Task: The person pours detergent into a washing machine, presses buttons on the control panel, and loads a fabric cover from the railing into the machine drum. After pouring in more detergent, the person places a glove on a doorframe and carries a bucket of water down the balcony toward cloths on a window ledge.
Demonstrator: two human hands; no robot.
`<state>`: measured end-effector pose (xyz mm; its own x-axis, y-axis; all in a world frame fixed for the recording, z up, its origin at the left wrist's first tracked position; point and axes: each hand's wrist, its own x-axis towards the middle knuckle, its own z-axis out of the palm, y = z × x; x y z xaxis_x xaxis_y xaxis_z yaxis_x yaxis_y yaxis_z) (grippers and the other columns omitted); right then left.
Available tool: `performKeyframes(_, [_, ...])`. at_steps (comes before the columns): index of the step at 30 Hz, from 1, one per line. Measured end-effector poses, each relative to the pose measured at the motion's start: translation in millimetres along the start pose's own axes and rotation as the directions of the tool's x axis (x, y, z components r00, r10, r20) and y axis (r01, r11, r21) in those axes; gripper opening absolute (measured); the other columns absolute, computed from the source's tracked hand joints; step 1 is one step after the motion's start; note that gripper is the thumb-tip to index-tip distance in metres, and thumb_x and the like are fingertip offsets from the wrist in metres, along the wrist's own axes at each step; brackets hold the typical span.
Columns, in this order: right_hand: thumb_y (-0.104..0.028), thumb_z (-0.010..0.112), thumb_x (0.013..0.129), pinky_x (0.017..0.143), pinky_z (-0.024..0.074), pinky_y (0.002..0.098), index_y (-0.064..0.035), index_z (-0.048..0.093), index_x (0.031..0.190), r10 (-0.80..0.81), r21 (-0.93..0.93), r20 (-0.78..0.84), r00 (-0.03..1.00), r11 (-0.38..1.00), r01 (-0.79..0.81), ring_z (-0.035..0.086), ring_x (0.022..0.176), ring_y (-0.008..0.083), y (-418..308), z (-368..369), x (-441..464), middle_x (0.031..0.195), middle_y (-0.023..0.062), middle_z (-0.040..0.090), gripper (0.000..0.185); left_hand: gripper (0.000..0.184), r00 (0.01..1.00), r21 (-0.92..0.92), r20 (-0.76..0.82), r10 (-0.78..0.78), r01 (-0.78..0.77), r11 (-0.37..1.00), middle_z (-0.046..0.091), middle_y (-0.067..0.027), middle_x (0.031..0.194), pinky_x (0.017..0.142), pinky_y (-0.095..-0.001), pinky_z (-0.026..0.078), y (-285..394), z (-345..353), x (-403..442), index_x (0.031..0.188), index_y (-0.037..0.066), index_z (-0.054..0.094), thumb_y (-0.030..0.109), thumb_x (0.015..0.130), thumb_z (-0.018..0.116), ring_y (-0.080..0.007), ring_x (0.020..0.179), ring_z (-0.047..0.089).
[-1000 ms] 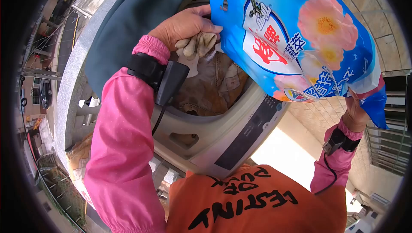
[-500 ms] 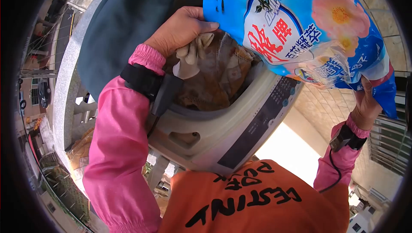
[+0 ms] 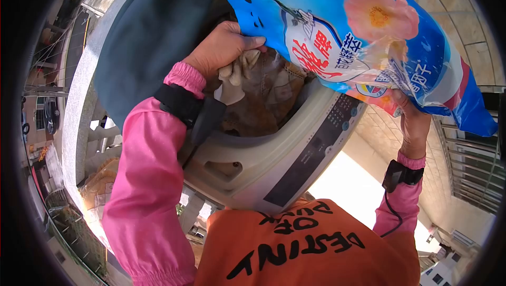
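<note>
A large blue bag of laundry detergent (image 3: 421,27), printed with a pink flower, is held tilted over the open washing machine (image 3: 253,165). My left hand (image 3: 224,46) pinches the bag's corner, thumb and fingers closed on its edge. My right hand (image 3: 414,120) grips the bag's underside near its middle; the fingers are partly hidden by the plastic. Inside the tub lie brown clothes (image 3: 269,96), and pale work gloves (image 3: 234,78) rest on top, just below my left hand. The bag's opening, if any, is not clear to see.
Dark cloth or a cover (image 3: 142,43) drapes over the machine's left and far side. A control panel (image 3: 316,151) runs along its near edge. A stone ledge (image 3: 81,101) stands on the left, with a street below. Metal railings (image 3: 474,165) are at the right.
My right hand has moved left along the bag from its lower end to nearer its middle. The bag has shifted left and its far end tilts lower right. My left hand still pinches the corner.
</note>
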<state>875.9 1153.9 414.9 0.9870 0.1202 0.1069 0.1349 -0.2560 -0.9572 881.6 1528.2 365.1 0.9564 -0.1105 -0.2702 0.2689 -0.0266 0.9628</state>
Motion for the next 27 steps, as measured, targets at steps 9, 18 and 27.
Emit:
performKeyframes(9, [0.007,0.065,0.076,0.091,0.0432,0.0300,-0.0005,0.048,0.120,-0.224,0.068,-0.013,0.974,0.972,0.225,0.055,0.103,0.0177,12,-9,13,0.116,0.0094,0.056,0.048,0.017,0.998,0.007,0.042,-0.057,0.057,0.998,0.067,-0.0047,0.084,0.077,-0.0272,0.047,1,-3,1,0.093,0.002,0.067,0.015,0.085,0.061,-0.0118,0.078,0.059])
performKeyframes(18, [0.005,0.065,0.078,0.088,0.0449,0.0297,-0.0006,0.051,0.116,-0.331,-0.538,0.118,0.936,0.771,0.341,0.057,0.100,0.0180,35,-26,12,0.110,0.0082,0.059,0.042,0.016,0.989,0.115,0.027,-0.145,0.141,0.983,0.066,-0.0071,0.080,0.075,-0.0258,0.047,12,0,1,0.093,0.001,0.065,0.014,0.086,0.060,-0.0130,0.075,0.060])
performKeyframes(27, [0.000,0.066,0.079,0.086,0.0462,0.0305,-0.0020,0.051,0.116,-0.110,0.201,-0.009,0.994,0.974,0.109,0.059,0.094,0.0171,-3,-12,9,0.104,0.0073,0.061,0.040,0.015,0.996,-0.237,0.022,-0.090,0.093,0.967,0.064,-0.0055,0.074,0.057,-0.0259,0.050,33,8,-18,0.086,0.002,0.064,0.016,0.087,0.060,-0.0121,0.061,0.060])
